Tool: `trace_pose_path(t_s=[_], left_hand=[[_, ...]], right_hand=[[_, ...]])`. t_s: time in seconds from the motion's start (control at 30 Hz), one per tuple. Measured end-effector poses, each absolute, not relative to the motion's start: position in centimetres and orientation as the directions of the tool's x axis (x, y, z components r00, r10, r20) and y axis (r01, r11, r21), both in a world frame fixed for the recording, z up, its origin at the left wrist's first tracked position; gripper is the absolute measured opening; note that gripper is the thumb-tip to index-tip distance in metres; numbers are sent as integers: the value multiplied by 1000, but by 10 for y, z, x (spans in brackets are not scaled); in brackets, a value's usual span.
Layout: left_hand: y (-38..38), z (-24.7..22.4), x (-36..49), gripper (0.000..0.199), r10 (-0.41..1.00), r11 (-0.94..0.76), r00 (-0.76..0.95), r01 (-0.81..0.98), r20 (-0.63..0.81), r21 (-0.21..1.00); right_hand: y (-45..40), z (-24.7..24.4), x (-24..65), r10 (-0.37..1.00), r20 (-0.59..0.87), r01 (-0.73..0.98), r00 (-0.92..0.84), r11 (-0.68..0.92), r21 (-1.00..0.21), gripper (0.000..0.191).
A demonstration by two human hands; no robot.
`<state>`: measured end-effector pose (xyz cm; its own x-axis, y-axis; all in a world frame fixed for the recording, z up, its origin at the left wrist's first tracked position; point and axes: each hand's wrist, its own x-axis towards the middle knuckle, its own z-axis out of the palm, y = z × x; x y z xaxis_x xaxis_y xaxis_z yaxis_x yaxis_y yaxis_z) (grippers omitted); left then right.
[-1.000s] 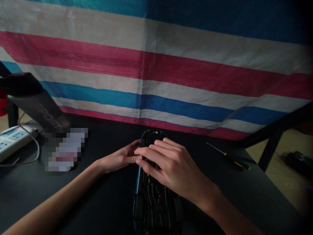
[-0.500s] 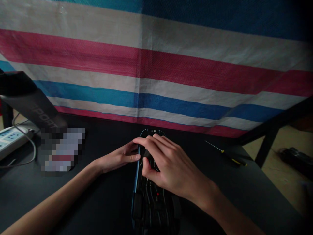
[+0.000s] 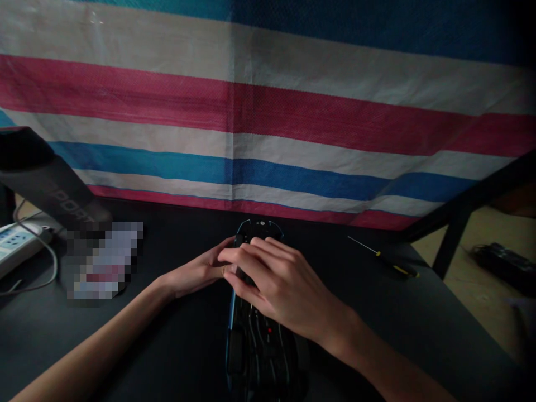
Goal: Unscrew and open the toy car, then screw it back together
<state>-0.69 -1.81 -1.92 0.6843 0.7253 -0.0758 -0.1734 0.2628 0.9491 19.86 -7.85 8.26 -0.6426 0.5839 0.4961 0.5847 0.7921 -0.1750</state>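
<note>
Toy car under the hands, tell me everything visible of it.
The toy car lies upside down on the dark table. Its black, plastic-looking underside shows silvery lines, a red dot and wheels, with blue along the left edge. The left hand touches its left side; the right hand covers part of it.

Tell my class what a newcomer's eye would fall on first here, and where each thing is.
Probably the striped sheet in red, white and blue, filling the upper view behind the black table. Next, at lower centre, what looks like an upturned toy car, with the left hand at its left side and the right hand over its far part. Off to the right lies a black-and-yellow screwdriver.
</note>
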Motion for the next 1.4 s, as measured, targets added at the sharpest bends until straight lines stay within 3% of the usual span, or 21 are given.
trace_pose_path(t_s=[0.27, 0.43, 0.6, 0.77, 0.93, 1.03, 1.17, 1.33, 1.4], left_hand=[[-18, -23, -8, 69, 730, 309, 667, -126, -150, 943], [-19, -20, -6, 68, 691, 279, 722, -225, -33, 934], [-19, -19, -7, 65, 705, 285, 706, -186, -73, 940], [-18, -21, -7, 67, 721, 255, 691, -202, -47, 946], [-15, -17, -6, 71, 699, 300, 708, -155, -106, 941], [-15, -17, -5, 65, 691, 275, 720, -174, -69, 946], [-15, -17, -4, 53, 674, 261, 738, -203, -28, 944], [-16, -17, -3, 66, 698, 322, 708, -179, -106, 930], [-17, -17, -2, 68, 707, 321, 698, -175, -113, 931]], right_hand=[[-81, 88, 201, 595, 481, 588, -644, 787, -186, 22], [-80, 84, 201, 590, 498, 593, -635, 786, -175, 19], [-82, 90, 201, 618, 449, 610, -645, 771, -184, 25], [-80, 86, 200, 564, 508, 580, -651, 801, -148, 16], [-80, 84, 202, 604, 502, 593, -619, 778, -205, 14], [-77, 80, 202, 604, 528, 592, -597, 776, -219, 12], [-67, 67, 200, 714, 570, 699, -407, 645, -310, 14], [-54, 60, 225, 807, 549, 585, -218, 558, -588, 20], [-53, 56, 250, 837, 539, 625, -94, 471, -623, 25]])
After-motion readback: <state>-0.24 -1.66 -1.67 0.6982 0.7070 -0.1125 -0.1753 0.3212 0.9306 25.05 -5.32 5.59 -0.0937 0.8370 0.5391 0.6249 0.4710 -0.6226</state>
